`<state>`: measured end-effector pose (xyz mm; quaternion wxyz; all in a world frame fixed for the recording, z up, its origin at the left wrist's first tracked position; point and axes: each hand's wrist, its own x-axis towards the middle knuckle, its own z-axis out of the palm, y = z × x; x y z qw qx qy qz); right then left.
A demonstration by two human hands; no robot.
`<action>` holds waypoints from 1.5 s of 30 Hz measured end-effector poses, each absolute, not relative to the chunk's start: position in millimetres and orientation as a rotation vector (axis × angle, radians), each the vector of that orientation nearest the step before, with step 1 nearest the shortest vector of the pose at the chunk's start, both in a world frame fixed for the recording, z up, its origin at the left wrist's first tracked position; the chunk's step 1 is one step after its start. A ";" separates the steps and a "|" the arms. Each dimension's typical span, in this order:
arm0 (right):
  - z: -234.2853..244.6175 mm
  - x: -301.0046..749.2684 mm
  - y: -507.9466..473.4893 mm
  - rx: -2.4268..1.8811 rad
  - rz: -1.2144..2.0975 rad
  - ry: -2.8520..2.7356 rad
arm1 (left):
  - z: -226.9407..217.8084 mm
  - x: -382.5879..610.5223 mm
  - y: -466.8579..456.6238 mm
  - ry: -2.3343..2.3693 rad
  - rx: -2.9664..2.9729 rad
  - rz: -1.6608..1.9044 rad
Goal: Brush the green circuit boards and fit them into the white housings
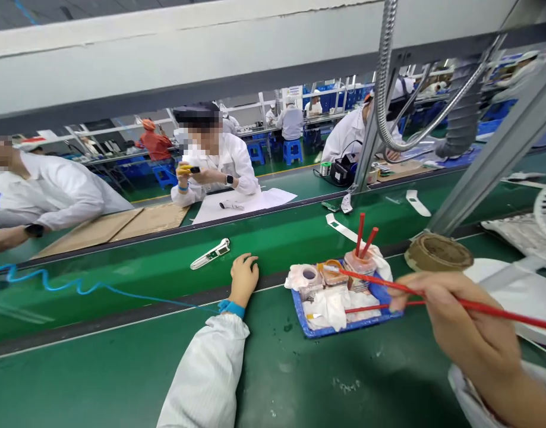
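One brush (379,281) clamped in right grip (471,324); left grip (244,280) apart, gap before tray edge (344,329).

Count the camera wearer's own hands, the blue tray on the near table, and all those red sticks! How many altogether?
Hands: 2, the left hand and the right hand
Blue tray: 1
Red sticks: 4 (2 standing, 1 lying, 1 held)
Total: 7
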<state>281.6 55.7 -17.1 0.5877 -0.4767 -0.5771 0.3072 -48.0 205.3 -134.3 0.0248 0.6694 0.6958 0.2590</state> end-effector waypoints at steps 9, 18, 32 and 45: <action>6.1 220.4 125.8 -1.355 0.438 -2.266 | -139.8 -52.1 212.7 2.099 2.016 0.875; 15.2 225.1 120.8 -1.159 0.191 -2.409 | -140.6 -51.7 215.9 2.066 1.982 0.899; 9.5 245.0 78.8 -0.952 0.161 -2.358 | -137.2 -49.1 213.2 2.024 1.885 0.988; 9.4 249.5 78.0 -0.940 0.153 -2.222 | -99.9 -16.7 261.8 1.549 1.533 0.953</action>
